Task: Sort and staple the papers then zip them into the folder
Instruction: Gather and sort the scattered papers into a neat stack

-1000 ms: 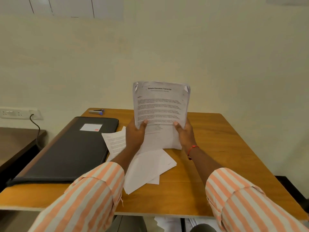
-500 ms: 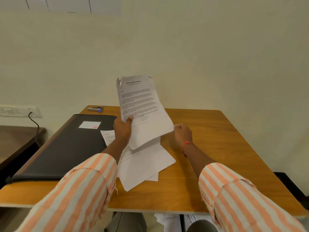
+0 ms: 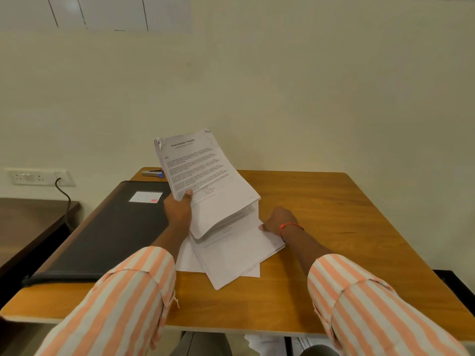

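Transcript stack (image 3: 205, 181) raised over table (image 3: 334, 214) centre, top leaning far-left; my left hand (image 3: 178, 209) grips its near-left edge. Loose sheets (image 3: 231, 258) flat beneath; right hand (image 3: 279, 222) curled at their right edge, cannot tell if pinching. Folder (image 3: 108, 227) along left edge, nearer left hand.

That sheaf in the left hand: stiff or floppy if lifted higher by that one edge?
Likely floppy: the sheaf curves where the left hand grips one side. Its lower edges look fanned, so sheets may slip apart. Probably light, since one hand carries it.
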